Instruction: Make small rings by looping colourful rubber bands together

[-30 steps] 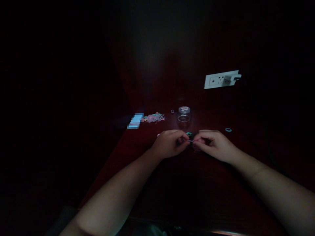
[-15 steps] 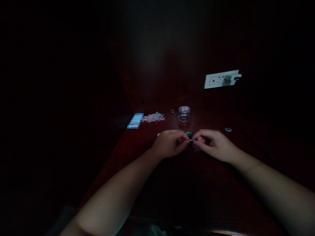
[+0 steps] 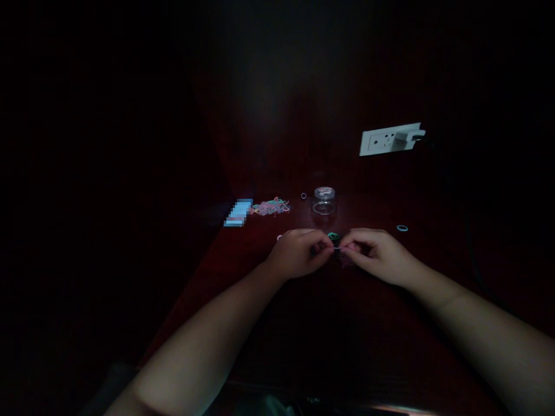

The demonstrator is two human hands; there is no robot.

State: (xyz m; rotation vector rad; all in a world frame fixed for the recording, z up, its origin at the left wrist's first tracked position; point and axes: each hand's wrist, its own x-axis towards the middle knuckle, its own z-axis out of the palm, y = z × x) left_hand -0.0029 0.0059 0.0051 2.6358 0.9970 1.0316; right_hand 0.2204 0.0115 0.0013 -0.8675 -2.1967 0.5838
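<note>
Between my two hands runs a small pale elastic band (image 3: 337, 248), pinched at both ends. My left hand (image 3: 302, 252) grips one end with thumb and forefinger. From the other side my right hand (image 3: 376, 254) holds the opposite end in the same kind of pinch. Just beyond the fingertips lies a green band (image 3: 333, 236) on the dark red table (image 3: 277, 323). Some pinkish bands (image 3: 346, 262) show dimly below the right fingers. A pale pink ring (image 3: 279, 237) is partly hidden behind my left hand.
Behind the hands stands a clear lidded jar (image 3: 324, 202). A heap of coloured bands (image 3: 272, 207) lies left of it, beside a lit phone (image 3: 238, 212). Single bands lie near the jar (image 3: 324, 193) and at right, a blue one (image 3: 402, 228). A wall socket (image 3: 385, 140) holds a plug.
My fingertips have drawn very slightly apart, and the pale band between them looks thinner and more stretched. Everything else stays in place.
</note>
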